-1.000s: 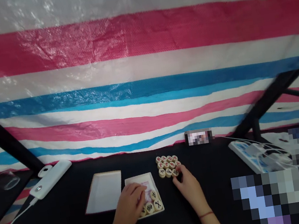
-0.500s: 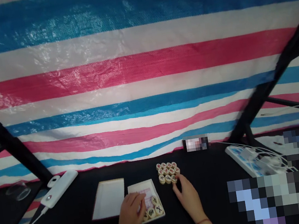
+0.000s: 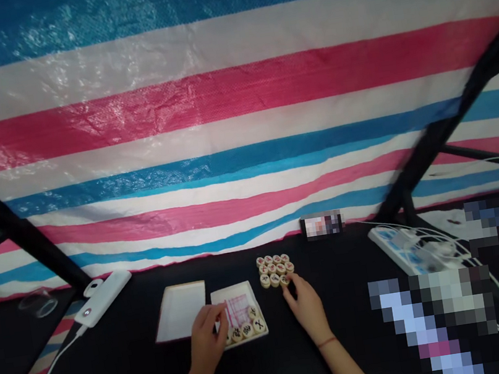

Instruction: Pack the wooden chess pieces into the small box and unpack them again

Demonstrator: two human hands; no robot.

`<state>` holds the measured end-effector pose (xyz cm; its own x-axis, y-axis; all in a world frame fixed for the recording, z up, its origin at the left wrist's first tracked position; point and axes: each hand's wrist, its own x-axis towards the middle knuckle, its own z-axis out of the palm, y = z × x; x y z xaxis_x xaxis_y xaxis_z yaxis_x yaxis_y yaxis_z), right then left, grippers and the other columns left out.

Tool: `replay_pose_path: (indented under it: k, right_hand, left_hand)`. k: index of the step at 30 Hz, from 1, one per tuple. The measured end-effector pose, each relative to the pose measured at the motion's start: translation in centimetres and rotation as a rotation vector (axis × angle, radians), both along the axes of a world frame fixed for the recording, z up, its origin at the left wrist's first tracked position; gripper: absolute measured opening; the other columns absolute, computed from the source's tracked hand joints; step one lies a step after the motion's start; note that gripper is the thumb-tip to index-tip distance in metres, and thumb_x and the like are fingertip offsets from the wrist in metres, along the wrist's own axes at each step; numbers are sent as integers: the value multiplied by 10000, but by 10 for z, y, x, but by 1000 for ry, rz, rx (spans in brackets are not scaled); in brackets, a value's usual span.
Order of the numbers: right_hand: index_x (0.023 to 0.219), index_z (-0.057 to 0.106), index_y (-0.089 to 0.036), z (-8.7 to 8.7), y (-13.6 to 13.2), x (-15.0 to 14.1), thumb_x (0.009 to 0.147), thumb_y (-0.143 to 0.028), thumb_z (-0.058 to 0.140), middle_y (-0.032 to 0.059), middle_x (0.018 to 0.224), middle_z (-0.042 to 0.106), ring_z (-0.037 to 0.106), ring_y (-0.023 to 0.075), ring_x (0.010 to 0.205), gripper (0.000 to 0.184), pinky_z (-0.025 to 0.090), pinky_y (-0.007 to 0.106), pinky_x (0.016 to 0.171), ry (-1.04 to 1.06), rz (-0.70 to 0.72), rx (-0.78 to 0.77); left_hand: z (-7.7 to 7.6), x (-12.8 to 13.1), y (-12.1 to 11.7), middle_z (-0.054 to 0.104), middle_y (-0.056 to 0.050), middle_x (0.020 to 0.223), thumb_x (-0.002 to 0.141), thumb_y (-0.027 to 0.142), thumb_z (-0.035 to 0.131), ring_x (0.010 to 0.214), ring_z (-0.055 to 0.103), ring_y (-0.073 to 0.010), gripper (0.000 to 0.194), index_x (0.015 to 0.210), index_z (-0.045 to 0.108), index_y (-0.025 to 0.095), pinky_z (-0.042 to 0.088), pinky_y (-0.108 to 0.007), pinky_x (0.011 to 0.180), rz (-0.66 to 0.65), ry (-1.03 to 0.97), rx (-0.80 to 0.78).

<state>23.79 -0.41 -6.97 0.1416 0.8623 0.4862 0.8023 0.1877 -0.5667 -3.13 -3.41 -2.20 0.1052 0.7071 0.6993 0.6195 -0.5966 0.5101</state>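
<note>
My right hand (image 3: 309,309) has its thumb and fingertips closed on a black-marked xiangqi piece (image 3: 284,280), the rightmost of the front row. Beside it are more black-marked pieces (image 3: 270,280), with rows of red-marked xiangqi pieces (image 3: 274,264) behind them. My left hand (image 3: 208,335) hovers over the left side of an open white box (image 3: 261,313), thumb and forefinger drawn together; whether something is between them is hidden. Inside the box lie several black-marked pieces (image 3: 247,330) along the near and right sides, plus a pink-lined sheet (image 3: 238,311).
An empty box lid (image 3: 181,313) lies left of the box. A white device with a cable (image 3: 102,299) is at far left, near a clear cup (image 3: 38,304). A phone (image 3: 321,226) leans at the back. A power strip (image 3: 394,249) with cables lies right.
My left hand has drawn back leftward over the box, uncovering more of the sheet and pieces. My right hand stays at the front row's right end. The camera view has tilted and shifted.
</note>
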Motion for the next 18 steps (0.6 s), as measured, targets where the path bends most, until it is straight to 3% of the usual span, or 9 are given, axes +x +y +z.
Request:
replay_pose_path:
  k: [4,8,14,18]
  right_hand:
    - [1037,577,-165,5,-2,0,914,-313,405,109,945,658,607,228,835,258,484,340,746,-5,-2,-18]
    - [1035,574,-157,9,-2,-1,913,-327,400,104,924,654,596,216,792,272,470,316,700,-6,-15,-54]
    - [1020,576,-151,12,-1,-1,907,-364,406,94,876,650,589,212,759,294,464,317,703,-8,-28,-95]
    - [1089,563,-123,19,-5,-5,905,-369,421,149,1007,637,585,253,906,338,472,381,810,-32,-44,-29]
  left_hand:
    - [0,3,-2,673,-51,811,910,220,489,736,645,-160,182,955,663,194,557,-284,702,-4,26,-55]
    - [6,5,0,690,-56,858,906,226,487,824,646,-189,195,938,678,212,539,-340,782,-58,172,-115]
    - [25,8,8,693,-57,983,903,197,470,919,635,-196,244,1011,688,224,506,-339,839,-186,354,-316]
    - [28,16,13,679,-58,1066,897,143,426,981,622,-192,325,1117,655,212,480,-317,889,-180,411,-524]
